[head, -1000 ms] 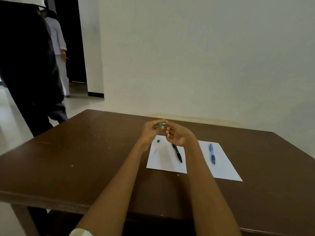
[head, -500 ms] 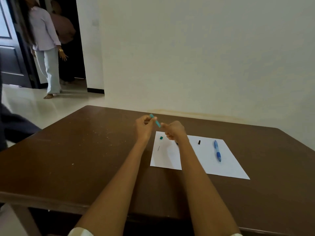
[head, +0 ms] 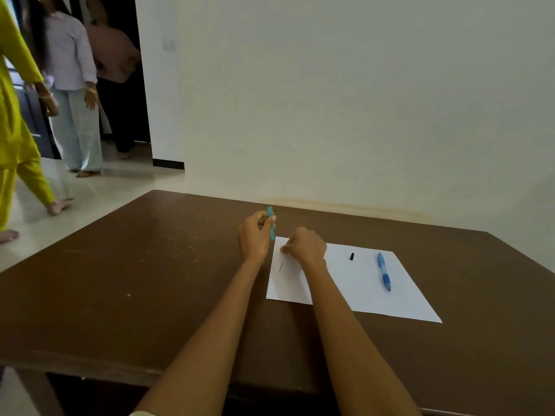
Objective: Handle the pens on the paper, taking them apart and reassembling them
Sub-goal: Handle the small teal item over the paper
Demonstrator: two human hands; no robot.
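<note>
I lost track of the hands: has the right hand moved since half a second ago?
Yes. The right hand has dropped onto the paper, its fingers now at the sheet's far left corner, apart from the teal pen piece it met earlier.

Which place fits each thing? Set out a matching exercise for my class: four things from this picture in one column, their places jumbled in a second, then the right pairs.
Things
1. teal pen barrel
2. blue pen
3. small black piece
4. thin rod

Places
A. lying on the paper near its right edge
B. held up in the left hand
C. on the paper just left of the right hand
D. on the paper between the right hand and the blue pen

Pairs: 1-B, 2-A, 3-D, 4-C
</note>
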